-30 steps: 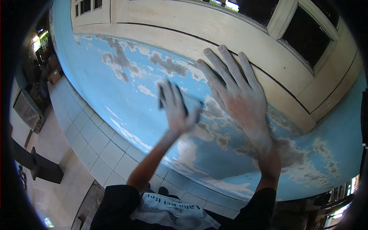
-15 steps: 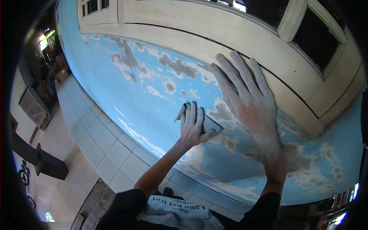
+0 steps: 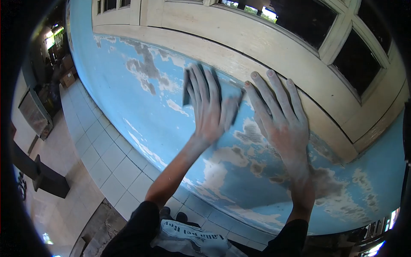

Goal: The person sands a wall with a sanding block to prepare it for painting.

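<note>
My left hand (image 3: 208, 107) presses a sheet of sandpaper (image 3: 229, 90) against the wall, just under the window frame; dark edges of the sheet show on both sides of the fingers, and motion blurs it slightly. White dust coats both hands. My right hand (image 3: 280, 113) rests flat with fingers spread, its fingertips on the cream wooden window frame (image 3: 239, 64) and its palm over the wall. The light blue wall (image 3: 162, 124) has grey and white patches where the paint is worn away; part of this area is hidden behind the hands.
Pale floor tiles (image 3: 128, 169) run along the foot of the wall. To the left stand a dark post-like object (image 3: 49, 177) and a cardboard box (image 3: 67, 79). Dark window panes (image 3: 357, 62) sit in the frame at the upper right.
My left hand has slid the sandpaper upward along the wall to just below the window frame. My right hand keeps its place on the frame; the view has shifted slightly.
</note>
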A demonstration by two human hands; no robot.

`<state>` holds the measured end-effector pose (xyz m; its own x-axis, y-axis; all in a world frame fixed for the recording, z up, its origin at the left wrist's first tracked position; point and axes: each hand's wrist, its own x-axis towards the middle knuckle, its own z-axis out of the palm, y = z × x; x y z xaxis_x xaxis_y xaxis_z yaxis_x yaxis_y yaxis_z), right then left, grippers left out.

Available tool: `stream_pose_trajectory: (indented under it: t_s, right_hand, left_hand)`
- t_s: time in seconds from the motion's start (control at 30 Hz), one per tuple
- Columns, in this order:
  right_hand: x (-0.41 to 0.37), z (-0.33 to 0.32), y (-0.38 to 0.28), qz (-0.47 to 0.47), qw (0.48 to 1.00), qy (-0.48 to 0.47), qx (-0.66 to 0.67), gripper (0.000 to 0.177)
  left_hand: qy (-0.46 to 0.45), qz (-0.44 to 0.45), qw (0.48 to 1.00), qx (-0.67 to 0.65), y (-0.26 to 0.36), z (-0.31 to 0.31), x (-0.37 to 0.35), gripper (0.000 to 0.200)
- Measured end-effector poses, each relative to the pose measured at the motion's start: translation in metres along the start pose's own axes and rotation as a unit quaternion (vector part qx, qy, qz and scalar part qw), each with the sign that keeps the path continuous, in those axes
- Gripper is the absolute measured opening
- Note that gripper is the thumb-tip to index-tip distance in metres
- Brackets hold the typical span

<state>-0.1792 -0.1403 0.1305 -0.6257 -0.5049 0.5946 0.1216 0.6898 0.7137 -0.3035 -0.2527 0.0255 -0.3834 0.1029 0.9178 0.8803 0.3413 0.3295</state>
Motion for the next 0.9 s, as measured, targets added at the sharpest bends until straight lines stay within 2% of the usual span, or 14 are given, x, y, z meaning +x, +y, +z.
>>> stream_pose_trajectory:
  t_s: [0.07, 0.13, 0.27, 0.33, 0.4, 0.43, 0.47, 0.53, 0.6, 0.77, 0.8, 0.83, 0.87, 0.9]
  right_hand:
    - [0.001, -0.001, 0.001, -0.002, 1.000, 0.000, 0.002, 0.048]
    - [0.000, -0.002, 0.001, 0.001, 1.000, -0.001, 0.004, 0.047]
    - [0.000, -0.001, 0.000, 0.000, 1.000, 0.007, 0.004, 0.047]
    - [0.001, -0.002, 0.001, -0.005, 1.000, 0.012, 0.003, 0.047]
    - [0.002, -0.003, 0.000, 0.004, 0.999, 0.024, 0.023, 0.044]
    - [0.004, -0.001, 0.001, 0.004, 0.999, 0.027, 0.022, 0.044]
    - [0.003, 0.000, 0.000, 0.007, 0.999, 0.041, 0.035, 0.041]
    - [0.001, 0.000, -0.001, 0.012, 0.998, 0.049, 0.048, 0.039]
    - [0.002, 0.001, 0.000, 0.009, 0.998, 0.053, 0.038, 0.037]
    - [-0.001, 0.003, 0.001, 0.005, 0.998, 0.052, 0.025, 0.038]
    - [-0.001, 0.004, 0.001, 0.007, 0.998, 0.051, 0.026, 0.038]
    - [0.000, 0.003, 0.001, 0.007, 0.998, 0.051, 0.025, 0.038]
    - [0.001, 0.001, 0.001, 0.009, 0.998, 0.047, 0.032, 0.039]
    - [0.000, 0.000, 0.001, 0.012, 0.998, 0.040, 0.039, 0.040]
  left_hand:
    - [0.046, 0.012, 0.998, 0.033, -0.002, -0.002, 0.018, 0.069]
    - [0.040, 0.037, 0.998, 0.042, 0.000, 0.004, -0.008, 0.064]
    - [-0.015, 0.079, 0.994, 0.074, -0.015, 0.024, -0.084, 0.060]
    - [-0.031, 0.073, 0.994, 0.081, -0.020, 0.017, -0.075, 0.058]
    - [-0.021, 0.210, 0.976, 0.048, -0.029, 0.002, -0.036, 0.060]
    - [0.000, 0.239, 0.971, 0.015, -0.027, -0.007, -0.015, 0.061]
    - [-0.001, 0.239, 0.971, 0.014, -0.027, -0.009, -0.009, 0.061]
    - [0.019, 0.256, 0.963, -0.086, -0.026, -0.010, -0.006, 0.062]
    - [0.008, 0.256, 0.961, -0.101, -0.026, -0.007, -0.032, 0.059]
    - [0.006, 0.117, 0.991, -0.061, -0.005, -0.011, -0.073, 0.057]
    - [0.009, 0.079, 0.994, -0.073, -0.001, -0.013, -0.073, 0.060]
    - [0.021, 0.044, 0.995, -0.092, 0.004, -0.013, -0.075, 0.072]
    - [0.021, 0.045, 0.994, -0.093, 0.010, -0.013, -0.077, 0.072]
    - [0.012, -0.040, 0.995, -0.092, 0.019, -0.014, -0.079, 0.078]
